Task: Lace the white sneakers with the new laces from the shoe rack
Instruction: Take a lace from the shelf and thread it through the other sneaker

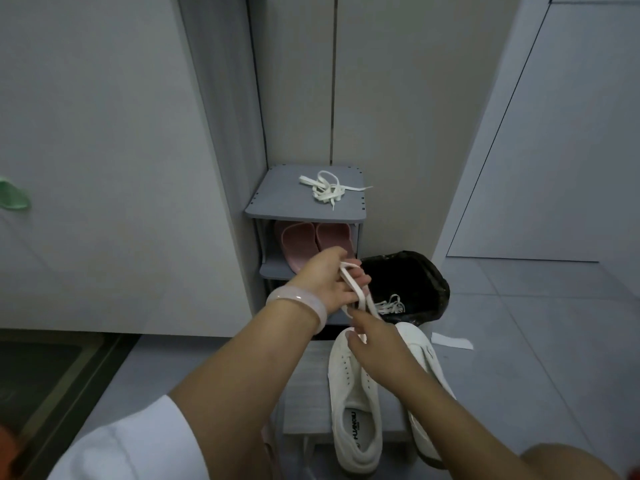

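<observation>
Two white sneakers stand side by side on a grey mat, the left sneaker point(353, 403) in full view and the right sneaker point(420, 355) partly behind my right arm. My left hand point(327, 282) grips a white lace point(356, 292) lifted above the shoes. My right hand point(372, 341) pinches the same lace lower down, over the toe of the left sneaker. A second bundle of white laces point(327, 190) lies on top of the grey shoe rack point(277, 199).
Pink slippers point(313, 242) sit on the rack's lower shelf. A bin lined with a black bag point(422, 282) holds old laces point(391, 304) just right of the rack. A white paper strip point(452, 341) lies on the tiled floor. Walls close in on the left and behind.
</observation>
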A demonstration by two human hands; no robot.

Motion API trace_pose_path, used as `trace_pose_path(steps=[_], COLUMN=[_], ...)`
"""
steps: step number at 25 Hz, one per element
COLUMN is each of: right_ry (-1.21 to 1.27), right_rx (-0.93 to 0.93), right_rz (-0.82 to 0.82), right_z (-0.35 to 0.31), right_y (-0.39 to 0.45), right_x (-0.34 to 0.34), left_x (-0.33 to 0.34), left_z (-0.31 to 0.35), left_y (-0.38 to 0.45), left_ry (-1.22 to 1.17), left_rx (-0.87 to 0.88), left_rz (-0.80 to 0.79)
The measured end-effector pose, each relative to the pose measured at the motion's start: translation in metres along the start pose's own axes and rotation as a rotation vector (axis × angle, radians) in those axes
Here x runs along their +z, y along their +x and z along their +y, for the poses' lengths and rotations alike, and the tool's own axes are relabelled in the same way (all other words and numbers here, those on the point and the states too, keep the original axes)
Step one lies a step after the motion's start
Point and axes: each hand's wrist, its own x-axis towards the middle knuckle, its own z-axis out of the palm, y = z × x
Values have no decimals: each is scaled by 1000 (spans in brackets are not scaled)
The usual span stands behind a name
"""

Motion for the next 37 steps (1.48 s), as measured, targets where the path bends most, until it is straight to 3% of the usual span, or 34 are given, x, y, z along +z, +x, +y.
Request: trace_pose_path(steps=[4,9,12,15,18,22,26,29,31,34,37], right_ry=[127,168,316,655,939,945,986,973,1080,1336,1608], right_rx=[83,-59,-9,107,141,44,27,126,207,327,388], right_rz=[328,302,350,440,490,475,304,167,100,47,64], right_z=[1,-4,-3,-7,-21,-41,-34,-8,11,31,48], right_y=[16,21,16,21,31,38,41,41,44,56,77], right_x=[7,-5,-27,-65,-108,-141,-119,-81,-58,-34,-31], left_x=[-3,-9,-36,-65,-82,-84,-93,-93,-81,-54,-34], left_z=[0,5,17,25,41,54,32,-10,-42,-82,-104], left_y=[-4,-1,9,13,11,11,31,54,68,82,98], left_ry=[-27,120,205,351,335,563,1081,1285,1284,1195,1142], left_rx=[71,133,203,311,452,596,453,423,471,255,290], left_rz=[-15,-87,44,209,356,373,201,47,-156,-515,-632])
